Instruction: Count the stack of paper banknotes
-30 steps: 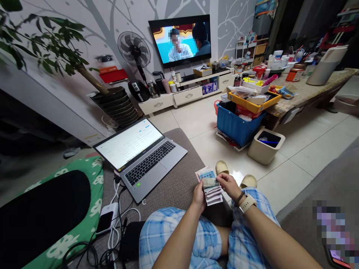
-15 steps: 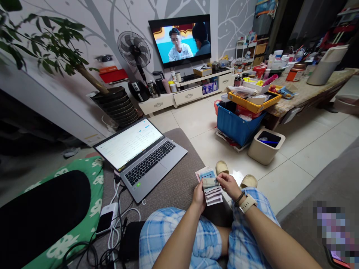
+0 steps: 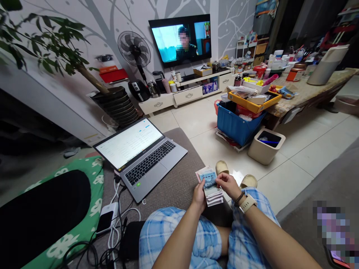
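Low over my lap, my left hand point(image 3: 199, 195) is closed on a fanned bundle of banknotes point(image 3: 215, 201), its thumb lying along the left edge. A blue banknote point(image 3: 208, 181) faces up in the middle of the bundle. Pale pinkish notes show behind it, and several folded-over ends hang below. My right hand point(image 3: 227, 184) pinches the right edge of the blue banknote between thumb and fingers. The fingers of my left hand behind the bundle are hidden.
An open laptop point(image 3: 151, 164) rests on the grey seat to the left, near cables and a white device point(image 3: 108, 218). Slippers point(image 3: 249, 181) lie on the floor beyond my hands. A bin point(image 3: 263, 153) and a blue crate point(image 3: 237, 125) stand farther off. A phone point(image 3: 339, 257) lies at right.
The pale greenish note on top has gone down over the lower part of the bundle, and the blue note is now uncovered. Both hands stay in nearly the same place. The television picture differs.
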A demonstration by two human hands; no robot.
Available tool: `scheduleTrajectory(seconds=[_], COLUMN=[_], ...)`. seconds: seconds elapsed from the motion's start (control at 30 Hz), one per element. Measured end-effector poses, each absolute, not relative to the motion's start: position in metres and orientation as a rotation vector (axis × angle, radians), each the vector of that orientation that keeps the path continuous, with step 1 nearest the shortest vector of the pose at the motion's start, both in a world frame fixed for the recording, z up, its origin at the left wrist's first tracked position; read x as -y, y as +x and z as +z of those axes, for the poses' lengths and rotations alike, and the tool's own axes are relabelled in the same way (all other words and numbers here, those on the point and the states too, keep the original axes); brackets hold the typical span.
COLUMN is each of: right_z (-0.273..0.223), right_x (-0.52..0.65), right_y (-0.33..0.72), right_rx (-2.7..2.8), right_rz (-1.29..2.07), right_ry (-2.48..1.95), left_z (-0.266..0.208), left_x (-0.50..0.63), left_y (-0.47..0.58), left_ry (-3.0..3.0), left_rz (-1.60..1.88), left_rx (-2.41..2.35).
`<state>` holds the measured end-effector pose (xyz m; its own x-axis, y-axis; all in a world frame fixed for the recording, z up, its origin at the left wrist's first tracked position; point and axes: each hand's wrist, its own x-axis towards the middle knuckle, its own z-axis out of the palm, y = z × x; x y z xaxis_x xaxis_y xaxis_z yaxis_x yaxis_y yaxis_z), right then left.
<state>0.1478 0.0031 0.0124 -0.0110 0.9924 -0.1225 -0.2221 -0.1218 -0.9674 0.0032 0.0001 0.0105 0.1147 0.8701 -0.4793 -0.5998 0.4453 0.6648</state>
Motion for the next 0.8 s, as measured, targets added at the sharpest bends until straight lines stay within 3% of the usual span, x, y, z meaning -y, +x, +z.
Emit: scheduleTrajectory(seconds=[0.37,0.8], right_z=[-0.003,0.018], right_x=[-0.006,0.0], right_y=[0.152,0.157], right_rx=[1.023,1.004], right_rz=[1.165,1.305], right_ry=[-1.307,-1.245], left_z=[0.009,0.009], left_x=[0.002,-0.001], left_y=[0.002,0.007], left_ry=[0.398,0.274], left_rz=[1.089,1.083], left_rx=[-0.973,-0.956])
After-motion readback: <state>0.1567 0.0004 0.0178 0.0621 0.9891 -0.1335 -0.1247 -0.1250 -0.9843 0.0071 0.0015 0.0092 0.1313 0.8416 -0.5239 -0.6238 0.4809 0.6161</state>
